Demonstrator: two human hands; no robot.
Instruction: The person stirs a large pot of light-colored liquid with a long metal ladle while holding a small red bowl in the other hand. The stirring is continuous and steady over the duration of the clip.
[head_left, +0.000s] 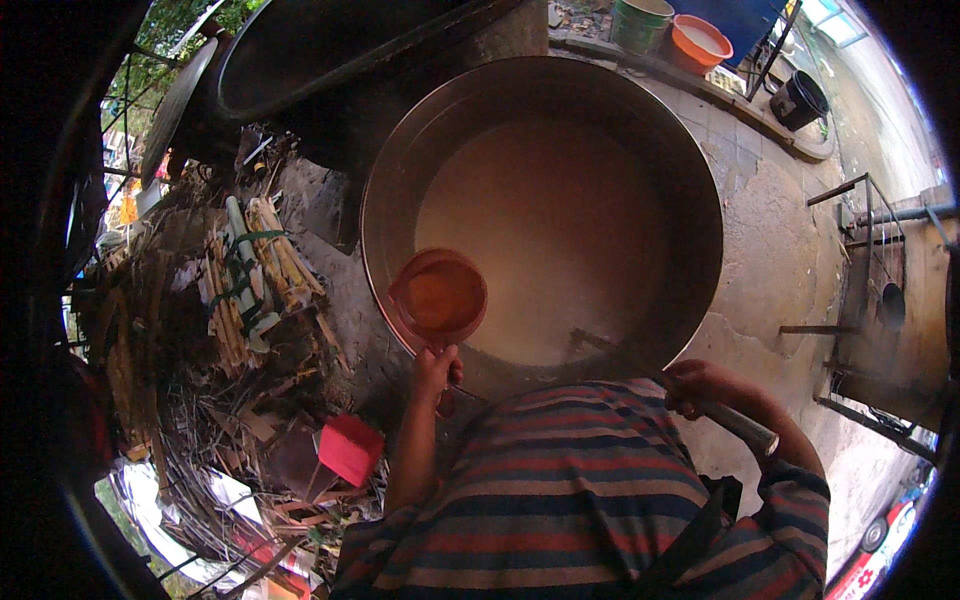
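Before me stands a large round metal pot (390, 142) with pale, cloudy liquid (547, 232) in it. My left hand (437, 375) grips the handle of a reddish plastic dipper (441, 296), held over the pot's near left rim. Something brownish, perhaps liquid, shows inside the dipper. My right hand (694, 386) is closed around a thick wooden pole (739, 429) at the near right rim. The pole's far end reaches into the pot, where a dark end shows dimly at the liquid. Whether it touches the bottom is hidden.
Bundled wood strips (255, 277) and loose sticks lie at left, with a red plastic object (351, 450) nearby. A dark vessel (337, 52) stands beyond the pot. Along a raised curb are a green bucket (640, 26), an orange basin (701, 43) and a black bucket (799, 101). Metal frames (870, 225) stand right.
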